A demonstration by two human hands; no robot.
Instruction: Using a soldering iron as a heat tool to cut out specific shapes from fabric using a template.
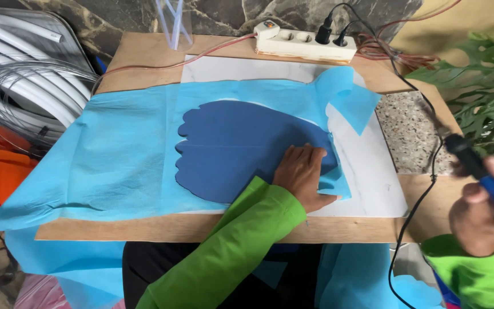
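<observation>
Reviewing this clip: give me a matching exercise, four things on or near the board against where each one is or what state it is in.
Things:
1. left hand
2. right hand
3. power strip
4. dark blue template

Places or states:
A. at the far edge of the board, two plugs in it
B. lying on the light blue fabric
C. pressed flat on the template's right end
D. off the board's right side, gripping a corded tool

Pairs: 1-C, 2-D, 3-A, 4-B
</observation>
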